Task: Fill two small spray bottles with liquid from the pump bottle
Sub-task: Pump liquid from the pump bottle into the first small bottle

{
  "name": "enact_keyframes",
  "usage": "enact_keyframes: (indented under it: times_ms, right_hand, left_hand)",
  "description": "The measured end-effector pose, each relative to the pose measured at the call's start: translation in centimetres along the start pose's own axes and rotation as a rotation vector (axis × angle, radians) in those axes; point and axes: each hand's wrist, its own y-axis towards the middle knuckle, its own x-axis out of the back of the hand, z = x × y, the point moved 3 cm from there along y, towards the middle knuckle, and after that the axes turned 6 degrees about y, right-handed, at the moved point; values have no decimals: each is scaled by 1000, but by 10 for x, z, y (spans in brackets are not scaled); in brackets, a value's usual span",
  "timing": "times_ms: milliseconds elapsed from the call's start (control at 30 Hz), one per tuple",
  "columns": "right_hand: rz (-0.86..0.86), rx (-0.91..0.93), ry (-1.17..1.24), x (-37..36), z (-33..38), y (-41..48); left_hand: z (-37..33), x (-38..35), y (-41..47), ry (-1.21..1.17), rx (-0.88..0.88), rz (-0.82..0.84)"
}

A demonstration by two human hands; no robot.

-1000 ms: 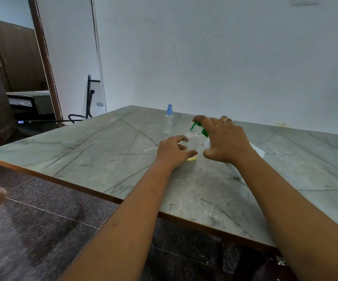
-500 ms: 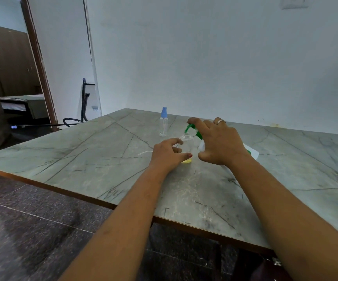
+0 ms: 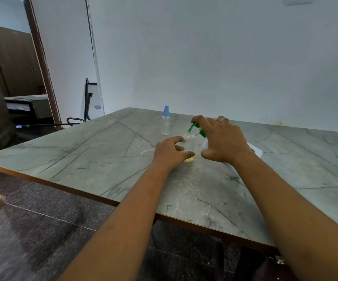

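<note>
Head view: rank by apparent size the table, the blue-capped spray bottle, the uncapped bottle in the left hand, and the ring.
1. Table, largest by far.
2-3. Blue-capped spray bottle and uncapped bottle look alike; the capped one stands farther back and fingers partly cover the other, so unranked.
4. Ring, smallest.

This looks like a room in a home: the stone-patterned desk point(image 3: 82, 155) stands by a bare white wall point(image 3: 204, 57), and well off to the left of the left grip point(image 3: 170, 154) a brown-framed doorway point(image 3: 42, 63) opens onto a bed point(image 3: 30, 102) and dark wooden wardrobe doors point(image 3: 14, 61).
</note>
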Motion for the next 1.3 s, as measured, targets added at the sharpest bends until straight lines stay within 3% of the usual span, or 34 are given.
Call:
enact_keyframes:
  times_ms: [1300]
  right_hand:
    - [-16, -19, 57, -3, -1, 2]
  left_hand:
    - [-2, 1, -4, -5, -21, -6]
